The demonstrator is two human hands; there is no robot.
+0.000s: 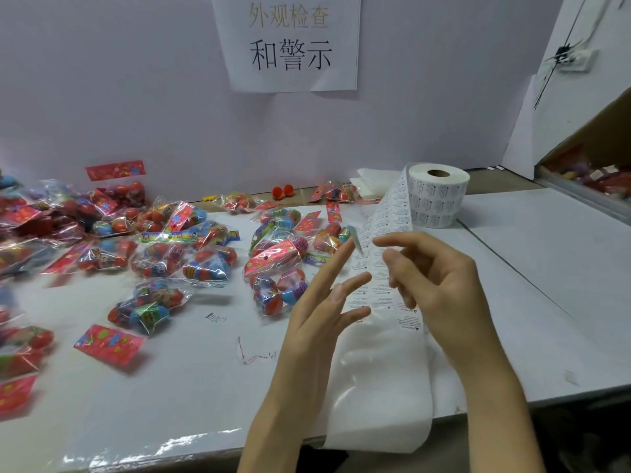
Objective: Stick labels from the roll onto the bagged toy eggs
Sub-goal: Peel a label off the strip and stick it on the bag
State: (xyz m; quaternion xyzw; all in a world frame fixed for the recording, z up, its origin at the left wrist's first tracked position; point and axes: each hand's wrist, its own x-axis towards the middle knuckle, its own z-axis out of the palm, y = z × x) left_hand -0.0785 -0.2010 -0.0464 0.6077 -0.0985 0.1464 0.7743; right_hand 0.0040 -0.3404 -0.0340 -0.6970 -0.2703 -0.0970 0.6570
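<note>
Head view: your left hand [324,302] is raised over the table [546,268], fingers straight and spread, fingertips touching the left edge of the label strip [370,268]. A small pale scrap sits at the index fingertip, too blurred to tell whether it is a peeled label. Your right hand [440,285] has its fingers curled in, gripping the strip's right edge. The strip runs from the label roll [438,199], standing on end at the back right of the table, down between both hands; its bare backing droops over the front edge. Bagged toy eggs [205,264] lie scattered over the left and centre, the nearest bag [276,288] just beside your left hand. A paper sign [290,42] hangs on the wall.
</note>
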